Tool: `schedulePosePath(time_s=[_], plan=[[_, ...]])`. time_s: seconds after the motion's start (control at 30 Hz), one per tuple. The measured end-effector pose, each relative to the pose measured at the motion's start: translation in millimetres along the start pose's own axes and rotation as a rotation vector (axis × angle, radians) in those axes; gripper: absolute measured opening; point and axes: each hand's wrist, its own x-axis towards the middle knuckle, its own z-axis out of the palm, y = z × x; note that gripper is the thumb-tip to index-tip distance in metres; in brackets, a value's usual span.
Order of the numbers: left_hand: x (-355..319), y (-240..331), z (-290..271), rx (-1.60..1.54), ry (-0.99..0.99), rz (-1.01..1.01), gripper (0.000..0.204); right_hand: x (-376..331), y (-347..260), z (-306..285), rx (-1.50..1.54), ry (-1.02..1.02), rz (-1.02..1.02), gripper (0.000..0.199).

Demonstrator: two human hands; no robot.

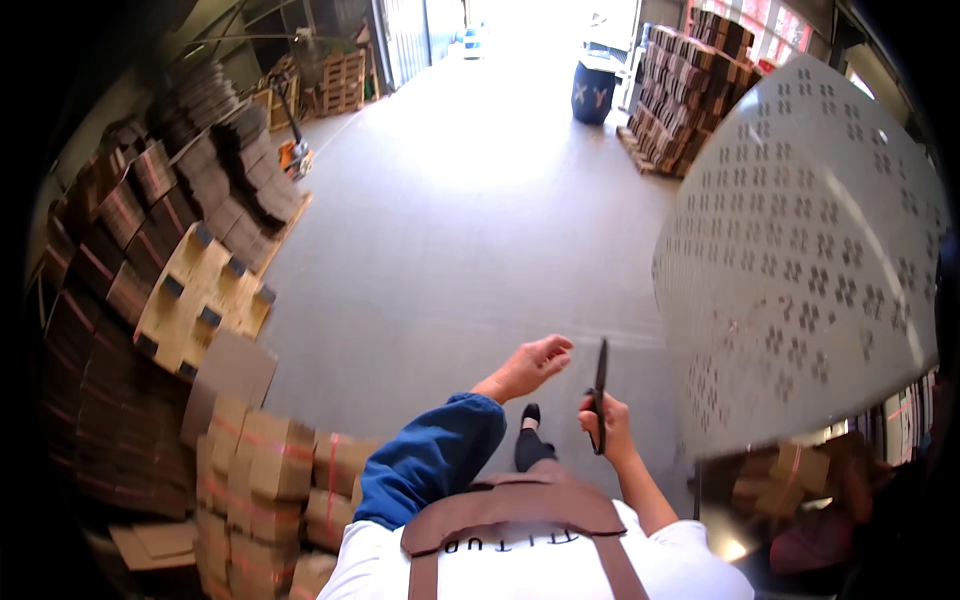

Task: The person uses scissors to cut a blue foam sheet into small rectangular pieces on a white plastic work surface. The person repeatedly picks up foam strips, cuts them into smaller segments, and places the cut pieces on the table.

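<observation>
A pair of black scissors (pixel 601 375) is in my right hand (pixel 617 424), its blades pointing up and away from me. My fingers wrap round the handles, and the blades look closed together. To the left of the scissors, my left hand (pixel 530 369) hovers with loosely bent fingers and nothing visible in it. A small gap separates it from the blades. Both hands are above the grey floor (pixel 440 260), in front of my brown apron (pixel 520 510). A blue sleeve (pixel 430 455) covers my left forearm, while the right one is bare.
At right stands a large pale perforated tabletop (pixel 740 330). Strapped cardboard bundles (pixel 270 460) pile up at near left, beside an upended wooden pallet (pixel 185 320). Farther off are a pallet jack (pixel 295 155), a blue barrel (pixel 594 95) and stacked cardboard (pixel 680 100).
</observation>
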Motion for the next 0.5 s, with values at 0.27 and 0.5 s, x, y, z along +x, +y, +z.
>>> schedulePosePath(time_s=[0.27, 0.5], plan=[[52.8, -315.7, -93.4, -0.095, 0.479, -0.836, 0.026, 340.6, 38.4, -18.3, -0.114, -0.080, -0.124, 0.028], [20.8, -418.2, -194.6, -0.243, 0.601, -1.551, 0.028, 593.8, 10.3, 52.9, -0.111, -0.659, -0.216, 0.041]])
